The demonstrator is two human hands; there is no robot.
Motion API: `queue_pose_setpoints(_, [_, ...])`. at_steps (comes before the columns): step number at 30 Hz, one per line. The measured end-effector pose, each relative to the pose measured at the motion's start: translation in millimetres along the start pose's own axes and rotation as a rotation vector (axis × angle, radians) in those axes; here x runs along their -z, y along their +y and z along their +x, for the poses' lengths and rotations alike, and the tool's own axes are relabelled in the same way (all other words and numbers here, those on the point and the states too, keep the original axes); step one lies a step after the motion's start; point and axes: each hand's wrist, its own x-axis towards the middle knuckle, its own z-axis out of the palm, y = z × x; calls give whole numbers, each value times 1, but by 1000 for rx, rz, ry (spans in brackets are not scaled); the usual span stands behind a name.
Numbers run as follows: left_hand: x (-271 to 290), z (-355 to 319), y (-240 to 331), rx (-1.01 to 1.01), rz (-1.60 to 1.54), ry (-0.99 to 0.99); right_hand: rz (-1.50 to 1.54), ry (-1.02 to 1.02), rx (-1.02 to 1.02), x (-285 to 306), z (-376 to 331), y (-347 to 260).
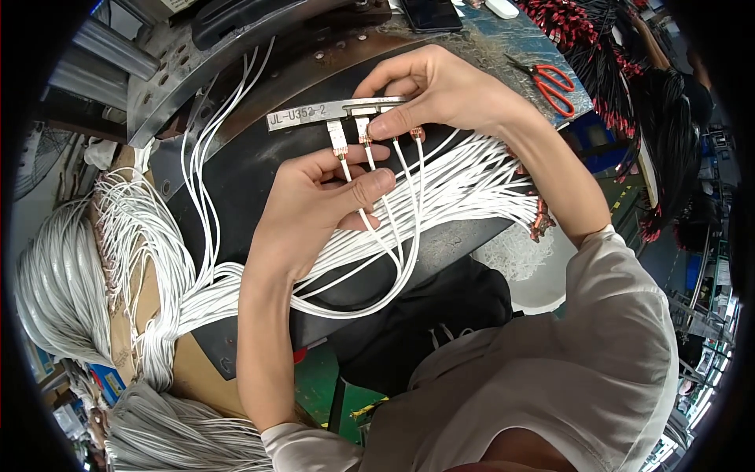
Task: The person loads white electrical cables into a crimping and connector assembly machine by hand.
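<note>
Left hand [314,200] pinches a white wire [370,224] entering the metal bar [330,112], which right hand [440,90] clamps; seating needs straight alignment.

A cable-assembly workshop: big bundles of white wires [71,283] heap at nine o'clock, red-and-black cable bunches [598,47] hang at one o'clock, red-handled scissors [554,85] lie on the counter [519,39], and a steel machine plate [181,71] sits at eleven.

Left hand [314,200] pinching white wire [370,228], right hand [440,90] gripping metal bar [314,114]
</note>
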Motion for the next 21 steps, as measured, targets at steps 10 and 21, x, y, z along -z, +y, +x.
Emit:
queue_pose_setpoints(10, [-2, 0, -3, -49, -5, 60, 3, -75, -26, -1, 0, -4])
queue_pose_setpoints(21, [19, -1, 5, -195, 563, 443, -693, -1, 383, 13, 28, 5])
